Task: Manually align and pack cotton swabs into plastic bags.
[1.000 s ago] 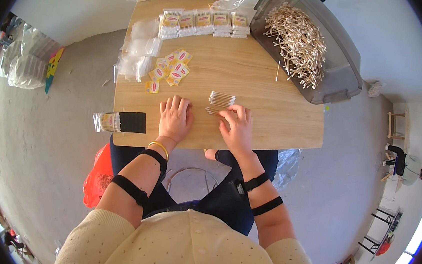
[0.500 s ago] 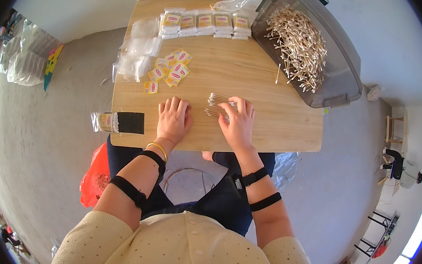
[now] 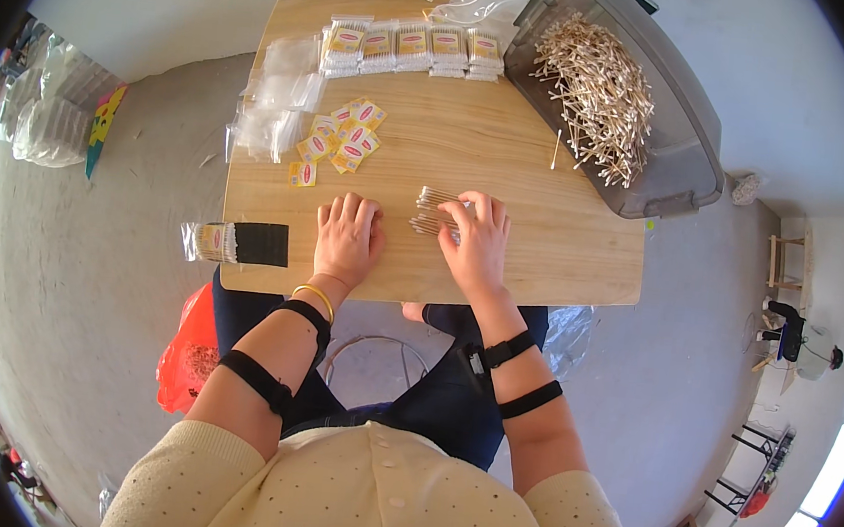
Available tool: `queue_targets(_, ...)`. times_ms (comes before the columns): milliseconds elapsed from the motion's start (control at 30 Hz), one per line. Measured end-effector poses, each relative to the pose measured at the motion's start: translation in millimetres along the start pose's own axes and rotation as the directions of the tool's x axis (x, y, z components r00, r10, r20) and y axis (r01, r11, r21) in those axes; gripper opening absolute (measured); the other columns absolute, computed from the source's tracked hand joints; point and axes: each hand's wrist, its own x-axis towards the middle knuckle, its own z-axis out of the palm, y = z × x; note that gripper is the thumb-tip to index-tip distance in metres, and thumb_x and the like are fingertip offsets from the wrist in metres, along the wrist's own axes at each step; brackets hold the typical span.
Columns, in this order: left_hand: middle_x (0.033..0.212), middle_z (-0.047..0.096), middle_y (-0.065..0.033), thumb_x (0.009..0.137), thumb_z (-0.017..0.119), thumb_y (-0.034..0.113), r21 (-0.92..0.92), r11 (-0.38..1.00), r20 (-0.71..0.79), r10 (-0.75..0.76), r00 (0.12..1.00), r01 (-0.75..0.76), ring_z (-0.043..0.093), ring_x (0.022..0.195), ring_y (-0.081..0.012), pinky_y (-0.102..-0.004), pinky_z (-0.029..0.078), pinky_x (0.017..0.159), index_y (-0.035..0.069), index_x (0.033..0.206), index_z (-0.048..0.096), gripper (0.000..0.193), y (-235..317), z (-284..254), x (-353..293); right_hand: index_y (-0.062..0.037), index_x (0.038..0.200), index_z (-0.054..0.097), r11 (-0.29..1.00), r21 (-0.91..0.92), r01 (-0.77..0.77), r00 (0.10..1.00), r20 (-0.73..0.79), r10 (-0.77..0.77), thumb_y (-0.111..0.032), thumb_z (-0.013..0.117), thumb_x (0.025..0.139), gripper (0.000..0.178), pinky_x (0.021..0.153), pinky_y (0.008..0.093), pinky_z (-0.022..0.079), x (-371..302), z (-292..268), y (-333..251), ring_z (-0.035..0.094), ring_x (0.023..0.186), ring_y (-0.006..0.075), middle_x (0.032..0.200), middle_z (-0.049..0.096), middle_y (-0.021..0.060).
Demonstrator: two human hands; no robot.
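Observation:
Cotton swabs (image 3: 428, 210) lie in a small row on the wooden table before me, their white tips pointing left. My right hand (image 3: 479, 246) reaches over their right ends, thumb on the near side and fingertips on the far side, gripping the row. Those right ends are hidden beneath it. To the left, my left hand (image 3: 347, 237) rests palm down near the table's front edge, fingers loosely bent and slightly apart. Nothing shows in it. Beyond it lie scattered yellow-and-white paper labels (image 3: 354, 147) and clear plastic bags (image 3: 271, 130).
A grey plastic bin (image 3: 684, 136) of loose cotton swabs stands tilted at the far right, one stray swab (image 3: 555, 150) beside it. Packed swab bags (image 3: 411, 47) line the back of the table (image 3: 543, 259). A filled pack (image 3: 211, 242) overhangs the left edge, beside a black strip (image 3: 261, 244).
The gap between two clusters of cotton swabs has closed as my right thumb and fingers squeezed them together. My left hand has stayed in place.

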Motion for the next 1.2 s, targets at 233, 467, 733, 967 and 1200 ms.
queue_targets(233,0.098,0.056,-0.007,0.083,0.065,0.01,-0.008,1.0,-0.004,-0.003,1.0,0.003,0.056,0.096,-0.029,-0.044,0.04,0.088,0.012,0.101,0.056,0.02,1,-1,1,-0.0149,0.098,0.071,1.0,-0.003,-0.002,1.0,0.014,0.002,-0.01,0.078,0.077,0.023,0.092,0.0458,0.042,-1,0,1,0.052,0.116,0.0309,0.119,0.056,0.0048)
queue_targets(467,0.098,0.056,-0.0068,0.083,0.065,0.01,-0.009,1.0,0.002,-0.002,1.0,0.002,0.056,0.097,-0.0288,-0.0438,0.04,0.088,0.012,0.101,0.056,0.02,1,-1,1,-0.0145,0.096,0.071,1.0,-0.027,0.005,1.0,-0.02,-0.006,-0.01,0.077,0.079,0.019,0.092,0.0454,0.042,11,1,1,0.051,0.117,0.0304,0.119,0.056,0.0047)
queue_targets(733,0.098,0.056,-0.0065,0.083,0.066,0.01,-0.009,1.0,-0.008,-0.001,1.0,0.001,0.056,0.096,-0.0285,-0.0436,0.04,0.088,0.013,0.101,0.056,0.021,1,0,1,-0.0158,0.094,0.07,0.999,-0.03,-0.022,0.999,0.028,0.022,-0.009,0.076,0.079,0.017,0.092,0.0455,0.042,13,3,1,0.052,0.116,0.0302,0.116,0.056,0.0038)
queue_targets(967,0.097,0.056,-0.0064,0.082,0.066,0.01,-0.017,1.0,-0.019,-0.001,1.0,0.001,0.056,0.095,-0.0284,-0.0434,0.04,0.088,0.013,0.101,0.056,0.021,0,0,1,-0.0156,0.094,0.07,0.999,-0.038,-0.018,1.0,0.013,0.019,-0.007,0.074,0.08,0.018,0.092,0.0459,0.042,22,5,5,0.052,0.115,0.0301,0.114,0.056,0.0034)
queue_targets(1200,0.097,0.056,-0.0062,0.083,0.065,0.01,-0.02,1.0,-0.019,-0.004,1.0,0.004,0.056,0.095,-0.0284,-0.0436,0.04,0.087,0.013,0.101,0.056,0.021,0,-1,0,-0.0163,0.097,0.071,0.999,0.026,-0.038,0.999,-0.031,0.039,-0.004,0.071,0.082,0.019,0.091,0.0446,0.044,25,9,6,0.055,0.109,0.0288,0.11,0.057,0.0035)
